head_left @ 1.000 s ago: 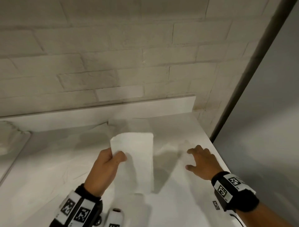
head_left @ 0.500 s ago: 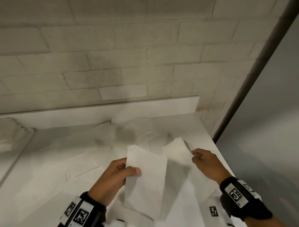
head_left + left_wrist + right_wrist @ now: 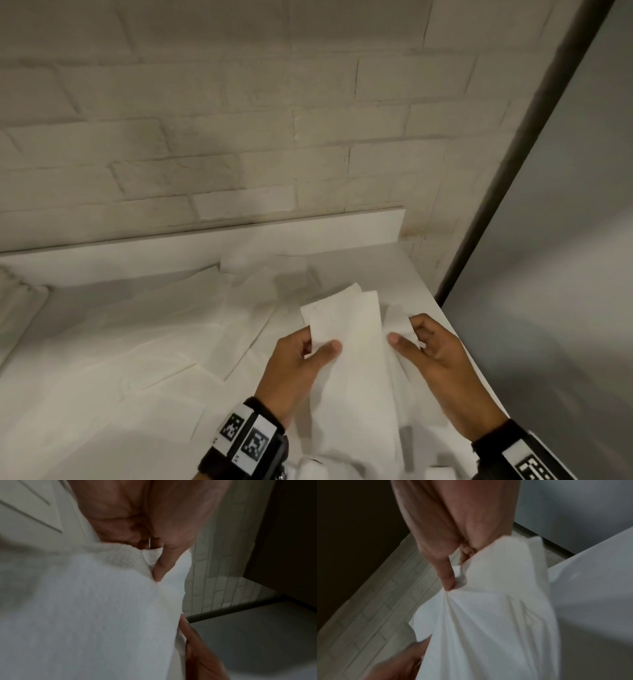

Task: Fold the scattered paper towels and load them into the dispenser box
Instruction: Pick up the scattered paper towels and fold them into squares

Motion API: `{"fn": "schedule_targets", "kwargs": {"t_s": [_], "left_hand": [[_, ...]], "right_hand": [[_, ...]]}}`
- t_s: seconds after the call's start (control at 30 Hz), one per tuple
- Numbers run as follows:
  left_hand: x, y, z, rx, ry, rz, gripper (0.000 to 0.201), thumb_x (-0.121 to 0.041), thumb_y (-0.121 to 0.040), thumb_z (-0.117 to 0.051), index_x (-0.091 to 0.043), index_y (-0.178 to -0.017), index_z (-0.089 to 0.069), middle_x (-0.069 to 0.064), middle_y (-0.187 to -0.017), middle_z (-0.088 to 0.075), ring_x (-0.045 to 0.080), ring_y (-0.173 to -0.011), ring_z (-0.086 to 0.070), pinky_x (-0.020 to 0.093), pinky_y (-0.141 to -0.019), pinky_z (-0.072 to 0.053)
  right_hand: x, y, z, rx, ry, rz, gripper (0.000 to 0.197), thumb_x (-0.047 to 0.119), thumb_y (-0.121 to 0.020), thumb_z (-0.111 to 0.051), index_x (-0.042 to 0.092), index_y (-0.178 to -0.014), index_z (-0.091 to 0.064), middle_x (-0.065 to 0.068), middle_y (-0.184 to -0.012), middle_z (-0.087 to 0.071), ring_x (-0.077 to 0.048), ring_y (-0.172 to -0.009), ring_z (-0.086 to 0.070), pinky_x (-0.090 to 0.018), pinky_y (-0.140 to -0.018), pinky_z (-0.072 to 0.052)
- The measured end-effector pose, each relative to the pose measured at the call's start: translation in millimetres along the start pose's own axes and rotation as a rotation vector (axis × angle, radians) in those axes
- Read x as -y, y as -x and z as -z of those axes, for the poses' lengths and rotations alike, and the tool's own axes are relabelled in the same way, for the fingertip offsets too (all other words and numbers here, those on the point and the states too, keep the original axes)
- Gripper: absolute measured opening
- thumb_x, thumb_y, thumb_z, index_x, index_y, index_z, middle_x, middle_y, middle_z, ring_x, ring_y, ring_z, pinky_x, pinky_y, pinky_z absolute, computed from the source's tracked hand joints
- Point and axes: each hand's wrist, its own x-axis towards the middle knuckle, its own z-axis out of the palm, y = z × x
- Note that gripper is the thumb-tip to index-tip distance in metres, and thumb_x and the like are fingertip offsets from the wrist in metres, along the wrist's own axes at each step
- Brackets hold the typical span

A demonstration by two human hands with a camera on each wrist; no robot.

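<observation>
Fingers curled: your left hand [image 3: 297, 363] pinches the folded paper towel [image 3: 349, 346] under its thumb; your right hand [image 3: 433, 356] grips a second towel [image 3: 397, 320] just beside.

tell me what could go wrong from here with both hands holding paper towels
The left hand pinches the long white folded paper towel only near its top, so the hanging part may unfold. The right hand bunches a crumpled white paper towel, which may crease or tear.
</observation>
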Motion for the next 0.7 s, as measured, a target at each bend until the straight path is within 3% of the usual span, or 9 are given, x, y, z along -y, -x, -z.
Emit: {"fn": "schedule_targets", "kwargs": {"t_s": [0.1,0.23,0.27,0.37,0.47,0.5,0.57,0.63,0.7], "left_hand": [[3,-2,12,-0.098,-0.052,-0.094,0.028,-0.024,-0.086,-0.077,-0.026,-0.113,-0.070,0.001,-0.106,-0.078,0.024,-0.100,-0.074,0.050,-0.094,-0.056],[3,-2,26,-0.295,-0.236,-0.181,0.062,-0.021,-0.091,-0.072,-0.039,-0.141,-0.039,-0.001,-0.105,-0.072,0.025,-0.111,-0.068,0.012,-0.074,-0.053],[1,2,24,-0.300,-0.297,-0.200,0.070,-0.025,-0.093,-0.070,-0.040,-0.149,-0.031,-0.003,-0.097,-0.067,0.032,-0.116,-0.065,0.014,-0.076,-0.052],[-10,16,7,-0.237,-0.347,-0.313,0.077,-0.027,-0.096,-0.063,-0.042,-0.156,-0.017,0.014,-0.102,-0.067,0.050,-0.107,-0.058,0.045,-0.091,-0.052],[-14,24,-8,-0.157,-0.245,-0.381,0.077,-0.022,-0.098,-0.058,-0.047,-0.154,-0.010,0.010,-0.098,-0.076,0.032,-0.100,-0.066,0.042,-0.094,-0.049],[-13,24,-9,-0.127,-0.175,-0.366,0.076,-0.024,-0.098,-0.057,-0.049,-0.152,-0.010,-0.005,-0.105,-0.078,0.018,-0.102,-0.071,0.036,-0.091,-0.056],[-9,21,-9,-0.089,-0.085,-0.317,0.070,-0.021,-0.101,-0.053,-0.047,-0.152,-0.013,-0.036,-0.117,-0.066,-0.005,-0.111,-0.065,0.017,-0.094,-0.053],[-5,19,-6,-0.085,-0.070,-0.319,0.063,-0.015,-0.103,-0.050,-0.041,-0.154,-0.023,-0.039,-0.135,-0.053,-0.011,-0.126,-0.052,0.014,-0.103,-0.044],[-5,17,-3,-0.076,-0.067,-0.300,0.057,-0.014,-0.104,-0.048,-0.038,-0.152,-0.031,-0.035,-0.143,-0.048,-0.009,-0.133,-0.046,0.013,-0.106,-0.040]], "right_hand": [[5,2,9,-0.046,-0.106,0.007,0.048,0.037,-0.081,-0.076,0.004,-0.110,-0.056,-0.016,-0.115,-0.065,-0.036,-0.116,-0.060,-0.054,-0.105,-0.045],[29,9,16,0.013,-0.478,0.024,0.040,0.007,-0.085,-0.057,0.014,-0.125,-0.059,-0.007,-0.117,-0.072,-0.022,-0.105,-0.070,-0.031,-0.081,-0.060],[29,10,13,0.052,-0.544,0.010,0.043,0.003,-0.084,-0.056,0.014,-0.125,-0.059,-0.008,-0.116,-0.072,-0.021,-0.100,-0.071,-0.030,-0.079,-0.060],[17,11,-11,0.108,-0.440,-0.077,0.043,-0.001,-0.080,-0.064,0.009,-0.120,-0.054,-0.012,-0.114,-0.071,-0.023,-0.097,-0.071,-0.035,-0.084,-0.059],[0,9,-34,-0.019,-0.211,-0.100,0.037,0.011,-0.080,-0.075,0.014,-0.112,-0.057,-0.007,-0.111,-0.073,-0.025,-0.099,-0.071,-0.041,-0.089,-0.055],[-2,9,-40,-0.078,-0.185,-0.113,0.036,0.016,-0.079,-0.077,0.018,-0.110,-0.058,-0.003,-0.108,-0.074,-0.023,-0.098,-0.071,-0.040,-0.089,-0.055],[-5,9,-47,-0.131,-0.120,-0.137,0.036,0.026,-0.078,-0.080,0.023,-0.107,-0.060,0.002,-0.105,-0.072,-0.018,-0.097,-0.069,-0.032,-0.083,-0.055],[-5,9,-48,-0.064,-0.050,-0.191,0.043,0.039,-0.074,-0.080,0.028,-0.110,-0.059,0.006,-0.109,-0.066,-0.011,-0.100,-0.065,-0.024,-0.081,-0.050],[-5,8,-43,0.084,-0.123,-0.247,0.052,0.048,-0.075,-0.079,0.030,-0.119,-0.059,0.007,-0.118,-0.068,-0.010,-0.107,-0.066,-0.029,-0.094,-0.050]]}}
